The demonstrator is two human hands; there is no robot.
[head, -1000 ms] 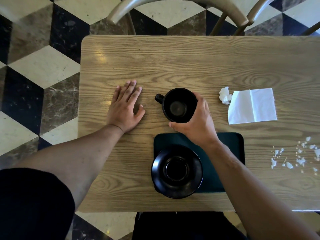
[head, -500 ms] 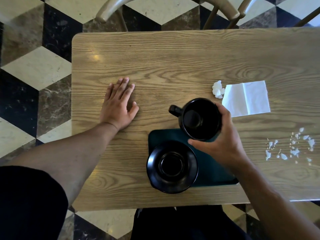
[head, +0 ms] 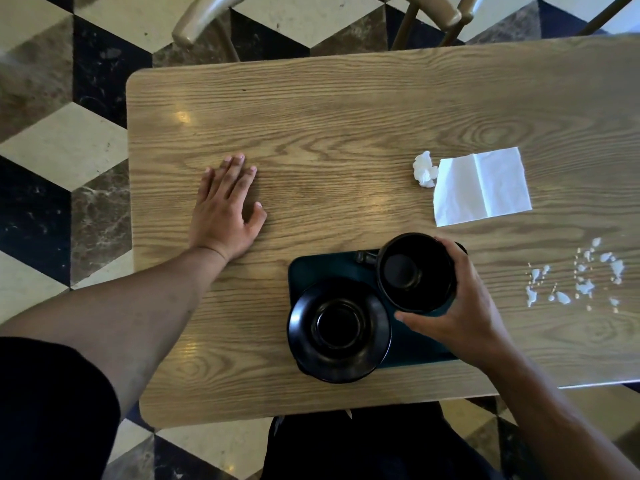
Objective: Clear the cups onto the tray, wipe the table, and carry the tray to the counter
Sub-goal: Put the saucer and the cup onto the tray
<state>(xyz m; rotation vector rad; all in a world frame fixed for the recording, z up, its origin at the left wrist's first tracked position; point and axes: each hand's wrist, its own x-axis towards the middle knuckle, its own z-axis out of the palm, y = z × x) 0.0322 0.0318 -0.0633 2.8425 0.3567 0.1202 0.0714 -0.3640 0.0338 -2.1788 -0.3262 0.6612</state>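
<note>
My right hand [head: 460, 313] grips a black cup [head: 414, 271] round its rim and side, over the back right part of the dark green tray [head: 311, 268]; whether the cup touches the tray I cannot tell. Its handle points left. A black saucer [head: 339, 329] lies on the tray's left front part and overhangs the tray's front edge. My left hand [head: 227, 206] rests flat on the wooden table [head: 329, 126], fingers straight, left of the tray.
A flat white napkin [head: 481, 187] and a crumpled white tissue [head: 425, 169] lie behind the tray to the right. White crumbs and spill spots [head: 581, 277] dot the table right of the tray. Chair backs [head: 311, 8] stand beyond the table's far edge.
My right hand has carried the black cup from the table's middle toward me and to the right, over the tray beside the saucer. My left hand has stayed flat on the table.
</note>
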